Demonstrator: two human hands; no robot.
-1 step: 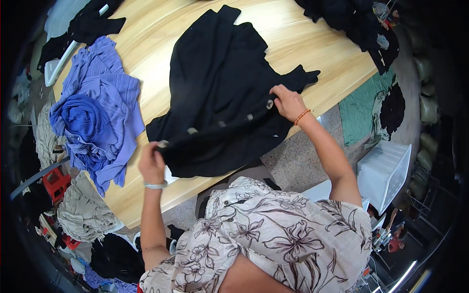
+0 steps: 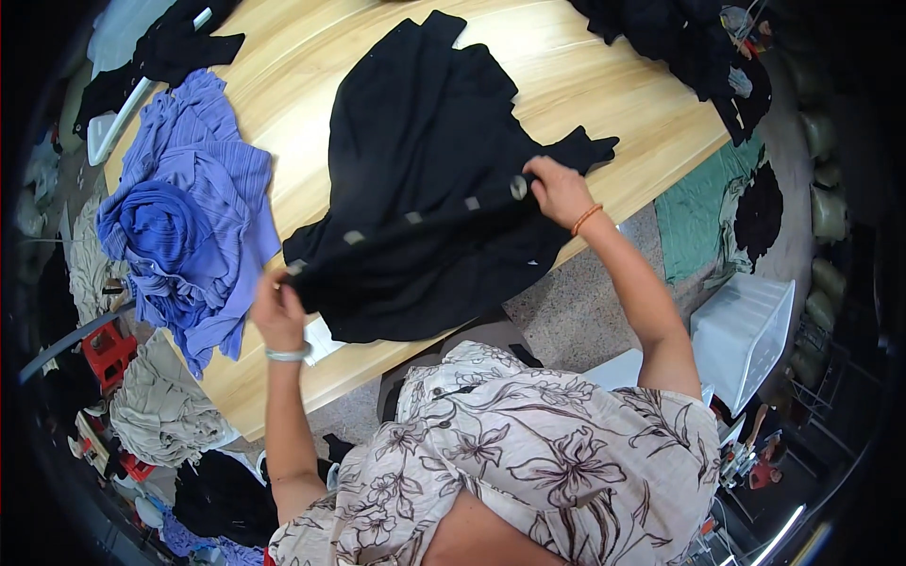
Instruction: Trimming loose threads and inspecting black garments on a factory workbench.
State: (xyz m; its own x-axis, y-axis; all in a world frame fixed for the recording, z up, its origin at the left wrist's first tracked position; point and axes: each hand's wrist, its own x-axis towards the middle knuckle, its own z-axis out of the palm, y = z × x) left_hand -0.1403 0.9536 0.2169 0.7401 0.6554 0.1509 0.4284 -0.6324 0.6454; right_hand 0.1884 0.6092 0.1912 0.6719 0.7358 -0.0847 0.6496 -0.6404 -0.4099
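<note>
A black buttoned cardigan [image 2: 415, 160] lies spread on the wooden table, its sleeves and far end reaching away from me. Its front edge, with several pale buttons along it, is stretched between my hands. My left hand [image 2: 280, 311] is closed on the edge's left end, and my right hand [image 2: 559, 195] pinches the right end beside a large button. The fabric between them is raised a little and slightly blurred. Beneath my left hand, a small white paper or label [image 2: 323, 341] shows by the cardigan's lower edge.
A heap of blue-purple knit garments [image 2: 193, 222] sits on the table [image 2: 557, 71] to the left. More black clothing [image 2: 656, 42] lies at the far right corner. Below the right edge are green cloth [image 2: 703, 203] and a white plastic bin [image 2: 741, 340]; a red stool [image 2: 109, 354] stands at left.
My left hand has shifted slightly left and down, drawing the buttoned edge straighter. My right hand has moved a little, still holding its end. More of the white paper shows.
</note>
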